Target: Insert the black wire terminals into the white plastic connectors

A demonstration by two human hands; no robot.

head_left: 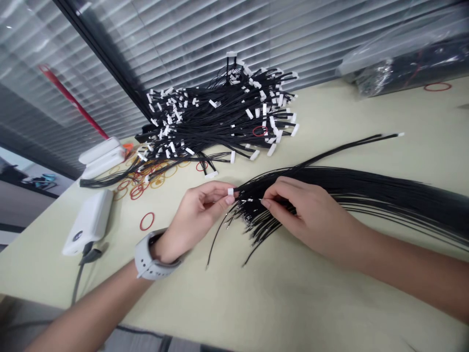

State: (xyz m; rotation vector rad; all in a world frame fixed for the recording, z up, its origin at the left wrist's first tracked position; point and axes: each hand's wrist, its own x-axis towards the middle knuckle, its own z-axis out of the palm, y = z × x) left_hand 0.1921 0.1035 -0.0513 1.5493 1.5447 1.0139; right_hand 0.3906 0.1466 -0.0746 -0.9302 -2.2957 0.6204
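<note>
Between the thumb and fingers of my left hand (200, 210) is a small white connector (230, 191), with black wire at its right side. My right hand (308, 210) pinches a thin black wire close to its metal tip, a short way right of the connector. Under and around both hands lies a long bundle of loose black wires (366, 183), their bare metal ends fanned out toward the left. Two wire ends hang apart from the bundle toward the front. A grey watch band (152, 259) is on my left wrist.
Behind my hands, a large pile of black cables (220, 115) with white connectors lies by the blinds. Red and yellow rubber bands (146, 221), a white power bank (89, 222) with a cable and white boxes (102, 156) are at left. A plastic bag (406, 63) sits back right.
</note>
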